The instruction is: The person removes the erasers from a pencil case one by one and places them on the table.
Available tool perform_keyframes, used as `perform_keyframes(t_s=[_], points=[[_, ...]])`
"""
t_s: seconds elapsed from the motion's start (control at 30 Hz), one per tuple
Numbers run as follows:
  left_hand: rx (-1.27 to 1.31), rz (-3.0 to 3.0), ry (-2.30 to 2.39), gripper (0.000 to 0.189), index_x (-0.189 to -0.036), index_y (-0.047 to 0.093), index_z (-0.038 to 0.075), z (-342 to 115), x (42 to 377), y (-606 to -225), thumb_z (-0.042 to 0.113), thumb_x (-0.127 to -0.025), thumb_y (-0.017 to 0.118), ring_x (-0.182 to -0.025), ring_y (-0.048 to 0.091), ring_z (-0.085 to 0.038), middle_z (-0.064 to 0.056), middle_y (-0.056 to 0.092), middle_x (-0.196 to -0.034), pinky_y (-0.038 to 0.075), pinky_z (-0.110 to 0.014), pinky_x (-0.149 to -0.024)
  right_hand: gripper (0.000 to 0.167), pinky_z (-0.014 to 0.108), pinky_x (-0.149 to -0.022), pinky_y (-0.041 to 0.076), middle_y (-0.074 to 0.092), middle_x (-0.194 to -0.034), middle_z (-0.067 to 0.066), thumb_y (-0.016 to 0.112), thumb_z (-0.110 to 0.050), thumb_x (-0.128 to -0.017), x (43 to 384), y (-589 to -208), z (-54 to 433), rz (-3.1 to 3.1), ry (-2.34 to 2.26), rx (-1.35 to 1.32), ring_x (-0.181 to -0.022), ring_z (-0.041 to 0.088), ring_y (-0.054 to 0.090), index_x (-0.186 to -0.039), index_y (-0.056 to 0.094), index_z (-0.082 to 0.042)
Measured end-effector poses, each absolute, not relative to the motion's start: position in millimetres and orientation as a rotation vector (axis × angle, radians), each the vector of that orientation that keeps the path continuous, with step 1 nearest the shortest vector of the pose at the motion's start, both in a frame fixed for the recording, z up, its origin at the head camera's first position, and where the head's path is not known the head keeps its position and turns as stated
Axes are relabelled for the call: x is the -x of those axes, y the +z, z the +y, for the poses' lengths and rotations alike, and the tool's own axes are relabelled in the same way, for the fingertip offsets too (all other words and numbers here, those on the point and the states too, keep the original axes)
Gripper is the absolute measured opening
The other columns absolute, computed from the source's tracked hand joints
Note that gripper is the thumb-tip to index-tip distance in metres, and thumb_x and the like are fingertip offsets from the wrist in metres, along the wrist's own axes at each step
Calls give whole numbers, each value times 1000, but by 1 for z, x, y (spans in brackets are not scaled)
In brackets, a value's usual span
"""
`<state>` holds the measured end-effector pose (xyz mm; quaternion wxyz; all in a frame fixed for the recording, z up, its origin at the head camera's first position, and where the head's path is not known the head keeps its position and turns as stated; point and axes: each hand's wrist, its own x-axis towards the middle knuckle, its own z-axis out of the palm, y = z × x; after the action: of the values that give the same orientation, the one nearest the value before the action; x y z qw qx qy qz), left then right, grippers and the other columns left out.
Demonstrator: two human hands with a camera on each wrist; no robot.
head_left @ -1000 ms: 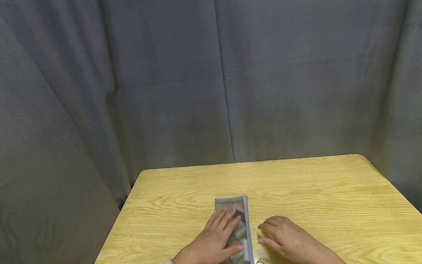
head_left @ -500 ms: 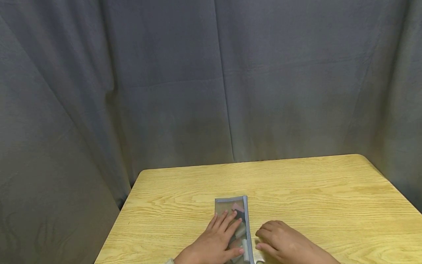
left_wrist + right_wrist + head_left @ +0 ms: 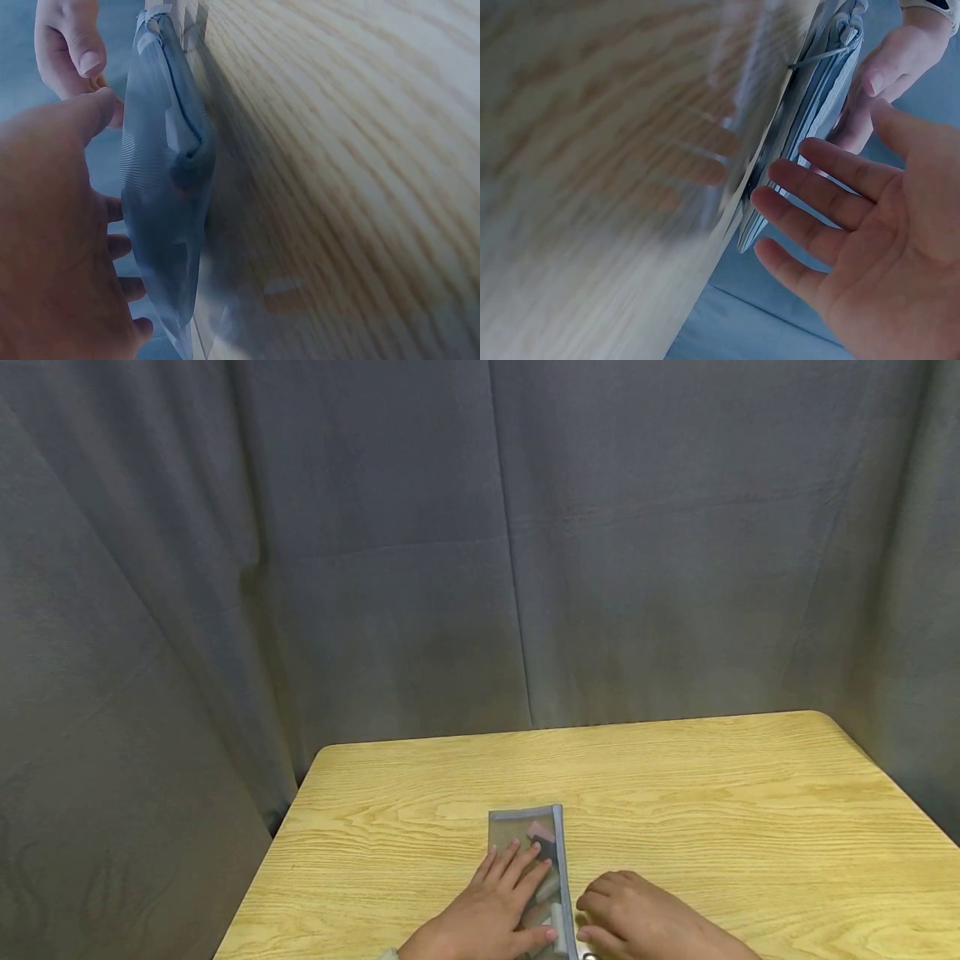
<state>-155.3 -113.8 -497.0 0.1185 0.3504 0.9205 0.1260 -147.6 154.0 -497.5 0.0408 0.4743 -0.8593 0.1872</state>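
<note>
The table (image 3: pixel 750 802) has a light wood-grain top with rounded far corners. A dark grey rear curtain (image 3: pixel 390 568) hangs behind the table's far edge; a vertical seam (image 3: pixel 517 610) descends to near the middle of that edge. A left curtain (image 3: pixel 112 693) hangs along the table's left side, a right curtain (image 3: pixel 933 677) along its right.

Left hand (image 3: pixel 56 225), fingers (image 3: pixel 118 246) against mesh pouch (image 3: pixel 157 180) on wooden table (image 3: pixel 337 165); right hand (image 3: pixel 67 45) near.
</note>
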Motion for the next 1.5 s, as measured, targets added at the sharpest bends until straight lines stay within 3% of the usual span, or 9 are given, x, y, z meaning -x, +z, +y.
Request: perform_keyframes(t_s=[0.27,0.53,0.8,1.23,1.5], points=[[-1042,2686,362,84,-163,20,15,-112,152,-496,69,-100,34,-156,8,-37,-7,10,-170,15,-62,-120,29,44,-87,54,70,-103,-11,55,-39,-104,148,-499,149,-2716,561,-1470,-99,12,66,-107,74,-18],[-1038,2679,342,86,-163,18,15,-111,152,-496,70,-99,34,-156,7,-36,-8,12,-170,16,-60,-121,21,38,-82,55,68,-95,-14,58,-33,-103,148,-502,148,-2662,576,-1532,-93,8,64,-101,74,-19],[-1028,2666,352,88,-163,17,14,-111,152,-497,70,-99,38,-156,7,-36,-8,11,-170,15,-59,-121,17,29,-73,52,59,-83,-19,61,-29,-101,148,-504,147,-2577,520,-1586,-77,-4,52,-92,74,-22],[-1006,2643,368,90,-164,14,13,-110,154,-501,70,-98,39,-156,4,-38,-9,7,-171,12,-60,-121,9,22,-69,46,55,-80,-21,70,-27,-94,145,-507,143,-2575,487,-1602,-73,-6,43,-86,72,-23],[-990,2646,360,92,-164,13,13,-110,153,-500,71,-97,40,-156,5,-39,-9,7,-171,12,-60,-121,34,24,-72,49,59,-84,-17,61,-49,-97,145,-507,143,-2599,410,-1601,-80,-2,51,-91,75,-20]])
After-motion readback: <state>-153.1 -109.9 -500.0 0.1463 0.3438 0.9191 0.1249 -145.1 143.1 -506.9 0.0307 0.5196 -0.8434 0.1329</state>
